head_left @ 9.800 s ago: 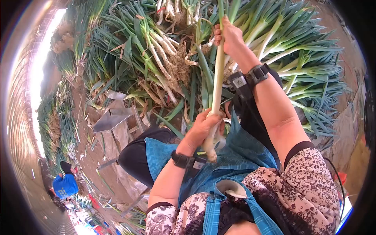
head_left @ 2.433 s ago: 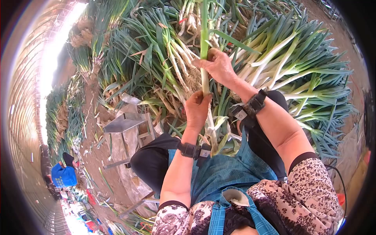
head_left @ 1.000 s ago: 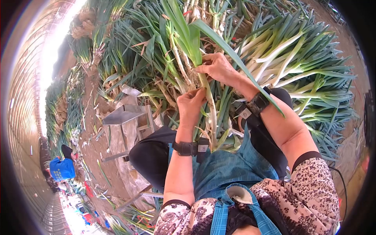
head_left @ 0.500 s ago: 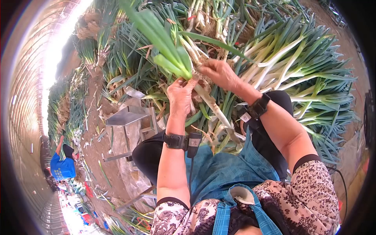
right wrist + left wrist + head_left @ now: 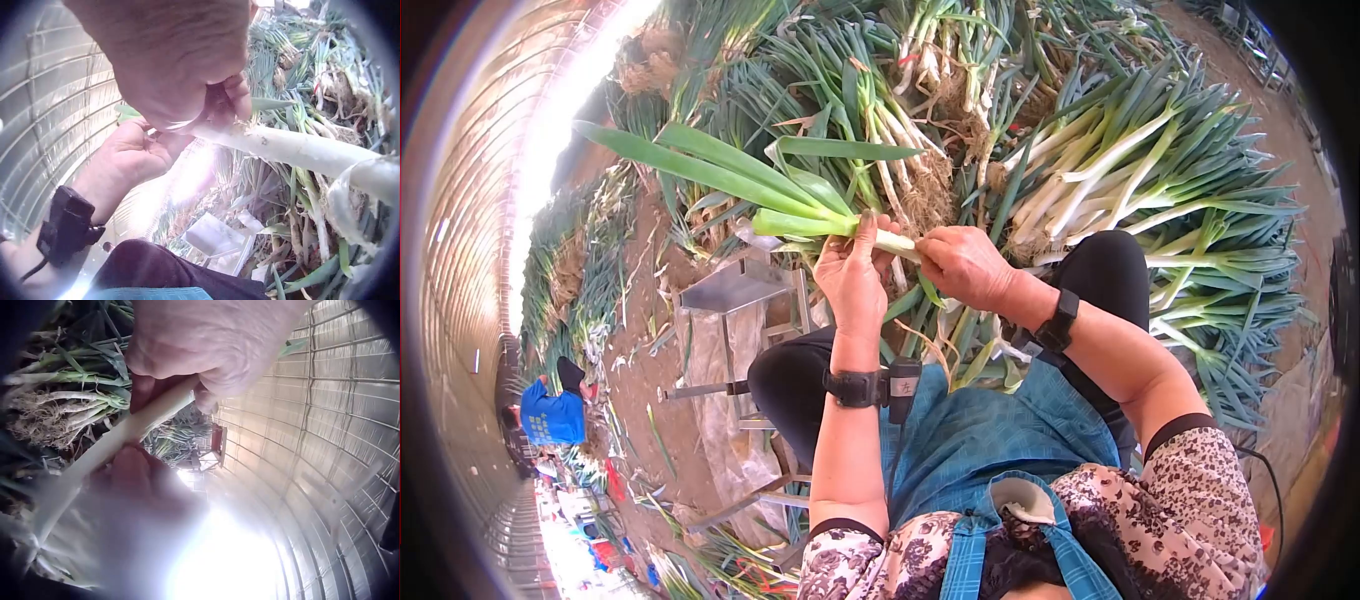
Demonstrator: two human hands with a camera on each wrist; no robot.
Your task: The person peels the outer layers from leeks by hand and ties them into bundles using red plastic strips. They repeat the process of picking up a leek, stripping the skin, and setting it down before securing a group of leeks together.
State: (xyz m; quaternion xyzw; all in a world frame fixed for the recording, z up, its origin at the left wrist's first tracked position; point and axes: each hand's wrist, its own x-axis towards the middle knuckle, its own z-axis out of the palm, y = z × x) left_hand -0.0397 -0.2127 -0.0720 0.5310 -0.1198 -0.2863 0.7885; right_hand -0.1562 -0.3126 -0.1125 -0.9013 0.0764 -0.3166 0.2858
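A large leek (image 5: 800, 211) lies nearly level in the head view, its green leaves fanning out to the left. My left hand (image 5: 855, 280) grips its stalk just below the leaves, thumb on top. Against it, my right hand (image 5: 970, 265) pinches the pale stalk with curled fingers. In the right wrist view the white stalk (image 5: 300, 150) runs out past my right hand (image 5: 181, 69), with a loose peel curling near its far end. The left wrist view shows the stalk (image 5: 103, 447) between both hands; its root end is hard to make out.
Piled leeks with white stalks (image 5: 1090, 180) lie at the right, and untrimmed bunches with roots (image 5: 920, 190) lie ahead. A metal stand (image 5: 735, 287) is left of my knees. A person in blue (image 5: 552, 415) is far left, beside a curved plastic wall (image 5: 465, 300).
The leek has swung from upright to nearly level, leaves now pointing left. My left hand has moved up to the base of the leaves; my right hand again holds the stalk.
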